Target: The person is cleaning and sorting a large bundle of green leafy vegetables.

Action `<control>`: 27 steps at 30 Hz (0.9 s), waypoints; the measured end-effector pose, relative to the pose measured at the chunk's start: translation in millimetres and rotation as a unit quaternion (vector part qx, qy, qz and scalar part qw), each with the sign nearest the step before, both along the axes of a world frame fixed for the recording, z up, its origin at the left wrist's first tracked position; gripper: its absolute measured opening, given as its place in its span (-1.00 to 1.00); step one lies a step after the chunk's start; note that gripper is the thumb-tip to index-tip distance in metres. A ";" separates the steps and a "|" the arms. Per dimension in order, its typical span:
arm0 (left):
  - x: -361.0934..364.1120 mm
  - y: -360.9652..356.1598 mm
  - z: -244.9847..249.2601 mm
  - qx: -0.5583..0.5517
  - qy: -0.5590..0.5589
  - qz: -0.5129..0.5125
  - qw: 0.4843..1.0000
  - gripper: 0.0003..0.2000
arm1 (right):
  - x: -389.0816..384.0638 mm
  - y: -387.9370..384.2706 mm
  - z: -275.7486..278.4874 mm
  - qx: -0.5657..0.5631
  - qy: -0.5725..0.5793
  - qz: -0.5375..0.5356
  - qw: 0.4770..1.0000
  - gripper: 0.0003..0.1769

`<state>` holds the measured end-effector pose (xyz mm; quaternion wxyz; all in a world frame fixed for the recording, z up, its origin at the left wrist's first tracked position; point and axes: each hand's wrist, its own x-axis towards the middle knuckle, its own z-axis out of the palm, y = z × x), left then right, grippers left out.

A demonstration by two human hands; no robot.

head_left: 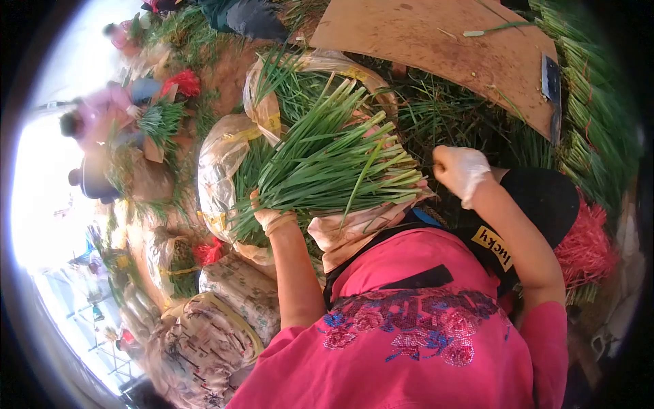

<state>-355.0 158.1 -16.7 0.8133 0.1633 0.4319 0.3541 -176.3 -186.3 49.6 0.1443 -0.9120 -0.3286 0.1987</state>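
A large pile of garlic chives (pixel 334 160), long green leaves with pale cut ends pointing right, lies across my lap on a pinkish cloth (pixel 361 225). My left hand (pixel 271 213) is closed at the leafy end of the pile; the leaves hide most of its fingers. Off the pale ends, to the right and apart from them, my right hand (pixel 460 172) wears a thin whitish glove. Its fingers are curled in, and what they hold, if anything, does not show.
A clear plastic bag (pixel 221 153) with more greens lies beyond the pile. A brown board (pixel 436 41) stands at the top, stacked bundles (pixel 589 102) at far right. Red plastic strands (pixel 586 238) lie by my right knee. Other people (pixel 102 119) work at the left.
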 end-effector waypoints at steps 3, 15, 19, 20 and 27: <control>1.7 4.7 -5.8 -0.006 0.001 0.005 1.000 -0.60 | -10.0 -12.3 23.3 0.104 -0.038 0.007 0.994 -0.84; 5.0 0.1 21.6 0.052 -0.083 -0.082 0.992 -0.49 | -10.4 64.7 4.5 0.080 0.094 0.050 0.991 -0.71; 14.7 -2.5 29.6 0.057 0.015 -0.001 0.998 -0.53 | -3.8 48.8 31.5 0.059 0.064 0.065 0.994 -0.74; 13.5 2.5 24.8 0.061 0.018 0.000 0.998 -0.53 | -0.3 39.2 36.2 0.042 0.036 0.068 0.996 -0.74; 10.3 3.5 17.6 0.001 0.003 -0.002 1.000 -0.54 | 74.0 -124.8 27.3 -0.288 -0.068 -0.038 0.954 -0.68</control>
